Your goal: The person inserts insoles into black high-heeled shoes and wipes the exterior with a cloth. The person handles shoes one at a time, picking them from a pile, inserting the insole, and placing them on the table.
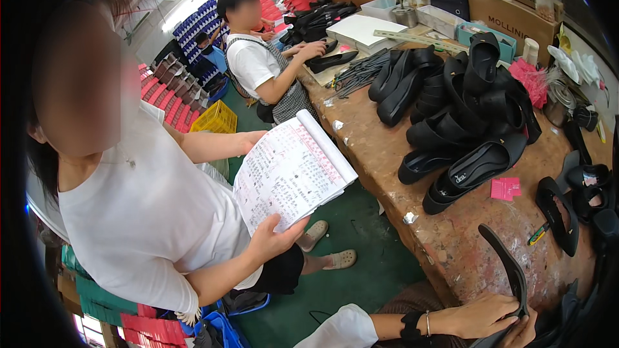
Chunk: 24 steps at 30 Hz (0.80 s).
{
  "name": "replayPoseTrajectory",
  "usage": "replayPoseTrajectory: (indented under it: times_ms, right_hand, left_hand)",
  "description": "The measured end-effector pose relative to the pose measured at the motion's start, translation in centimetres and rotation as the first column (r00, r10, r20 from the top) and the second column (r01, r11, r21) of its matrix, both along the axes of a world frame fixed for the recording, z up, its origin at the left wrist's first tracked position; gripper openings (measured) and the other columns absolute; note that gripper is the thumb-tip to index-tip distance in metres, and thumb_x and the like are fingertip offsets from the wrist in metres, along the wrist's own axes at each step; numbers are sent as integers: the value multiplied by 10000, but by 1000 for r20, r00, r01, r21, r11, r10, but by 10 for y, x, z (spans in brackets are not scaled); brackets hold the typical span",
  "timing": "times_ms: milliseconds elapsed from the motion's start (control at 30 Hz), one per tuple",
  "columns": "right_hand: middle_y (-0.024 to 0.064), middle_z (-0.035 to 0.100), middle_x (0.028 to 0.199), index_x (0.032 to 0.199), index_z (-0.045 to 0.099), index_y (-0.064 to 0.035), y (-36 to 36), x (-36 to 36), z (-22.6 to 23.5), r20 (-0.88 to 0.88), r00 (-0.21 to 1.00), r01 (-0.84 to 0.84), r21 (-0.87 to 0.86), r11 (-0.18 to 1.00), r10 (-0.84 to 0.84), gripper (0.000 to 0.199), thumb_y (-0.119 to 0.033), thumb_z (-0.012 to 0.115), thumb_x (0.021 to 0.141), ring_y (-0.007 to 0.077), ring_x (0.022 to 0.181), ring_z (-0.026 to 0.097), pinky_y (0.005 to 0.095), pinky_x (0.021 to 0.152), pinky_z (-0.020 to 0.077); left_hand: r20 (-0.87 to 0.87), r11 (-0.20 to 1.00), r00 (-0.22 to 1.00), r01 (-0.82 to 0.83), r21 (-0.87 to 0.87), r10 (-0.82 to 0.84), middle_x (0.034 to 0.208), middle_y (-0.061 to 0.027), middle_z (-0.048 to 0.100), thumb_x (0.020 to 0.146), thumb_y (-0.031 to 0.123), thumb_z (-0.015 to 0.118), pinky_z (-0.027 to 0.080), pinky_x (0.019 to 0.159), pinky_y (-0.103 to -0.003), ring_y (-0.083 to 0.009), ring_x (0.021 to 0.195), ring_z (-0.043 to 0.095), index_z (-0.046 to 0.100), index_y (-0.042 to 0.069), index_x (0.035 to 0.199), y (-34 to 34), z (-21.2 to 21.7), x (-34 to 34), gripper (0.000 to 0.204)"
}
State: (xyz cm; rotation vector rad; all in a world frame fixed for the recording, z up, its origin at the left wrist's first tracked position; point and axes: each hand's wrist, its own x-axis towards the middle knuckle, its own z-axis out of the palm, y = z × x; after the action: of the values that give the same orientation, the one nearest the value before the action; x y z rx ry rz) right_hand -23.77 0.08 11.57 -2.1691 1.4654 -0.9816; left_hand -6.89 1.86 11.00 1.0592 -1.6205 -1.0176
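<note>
At the lower right, my left hand [474, 317], with a bracelet and black wristband, pinches a long, curved black shoe insole [506, 259]. My right hand [523, 331] closes on the same insole's lower end, partly hidden behind my left fingers. The insole stands tilted up over the near edge of the workbench [445, 245]. Beyond it lie a pink card [505, 189] and a yellow-green utility knife [538, 234]. A black pointed flat shoe [557, 216] rests beside the knife. Black material lies to the right of my hands.
A heap of black wedge shoes [474, 116] covers the bench's middle. On the left stands a person in white holding a handwritten notepad [290, 171]. A second person [258, 64] handles black shoes farther along. Boxes [509, 22] line the wall; a yellow crate [216, 119] sits on the floor.
</note>
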Motion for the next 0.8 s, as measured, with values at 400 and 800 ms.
replayPoseTrajectory:
  times_ms: [400, 800]
  right_hand:
    - [115, 654, 838, 930, 625, 46, -14, -11, 3, 302, 944, 53, 261, 964, -133, 370, -265, 466, 1053, 198, 734, 561, 333, 694, 487]
    - [67, 601, 785, 876, 586, 35, -20, -12, 4, 402, 897, 36, 343, 939, -181, 346, -257, 500, 1042, 156, 719, 506, 301, 685, 447]
  left_hand:
    - [28, 988, 995, 96, -119, -94, 1055, -191, 527, 900, 167, 567, 423, 881, -461, -356, 1061, 486, 537, -44, 969, -6, -7, 12, 224]
    - [-21, 968, 968, 247, -50, -248, 1001, -175, 484, 886, 146, 574, 409, 866, -441, -345, 999, 471, 529, -50, 837, -7, 2, 31, 207]
